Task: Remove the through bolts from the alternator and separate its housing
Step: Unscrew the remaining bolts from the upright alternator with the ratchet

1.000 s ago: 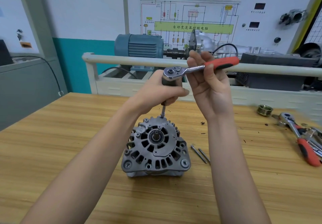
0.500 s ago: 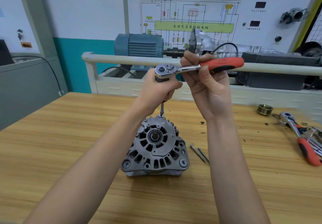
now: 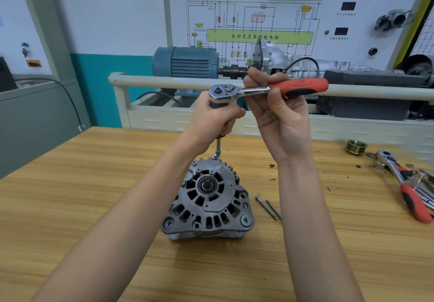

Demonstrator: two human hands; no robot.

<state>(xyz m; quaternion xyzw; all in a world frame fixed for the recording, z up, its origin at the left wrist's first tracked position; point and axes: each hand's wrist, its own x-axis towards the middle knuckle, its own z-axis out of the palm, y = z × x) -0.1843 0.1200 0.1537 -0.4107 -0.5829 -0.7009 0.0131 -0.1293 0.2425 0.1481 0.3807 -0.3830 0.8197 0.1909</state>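
Observation:
A grey alternator (image 3: 207, 198) stands shaft-up on the wooden table (image 3: 94, 196). A ratchet wrench (image 3: 270, 89) with a red handle sits on a long extension (image 3: 218, 148) whose socket meets a through bolt at the alternator's far rim. My left hand (image 3: 216, 123) grips the extension just under the ratchet head. My right hand (image 3: 277, 114) holds the ratchet where shaft meets handle, with fingers curled over it. Two removed through bolts (image 3: 267, 206) lie on the table right of the alternator.
A ribbed pulley (image 3: 355, 146) and several more red-handled tools (image 3: 408, 184) lie at the table's right side. Behind the table runs a cream rail (image 3: 164, 82) with a blue motor (image 3: 187, 62) and a wiring-diagram board behind it. Dark specks dot the tabletop.
The ratchet handle has swung slightly towards the right and back, and its head has shifted left. Both hands keep their hold; the alternator stays put.

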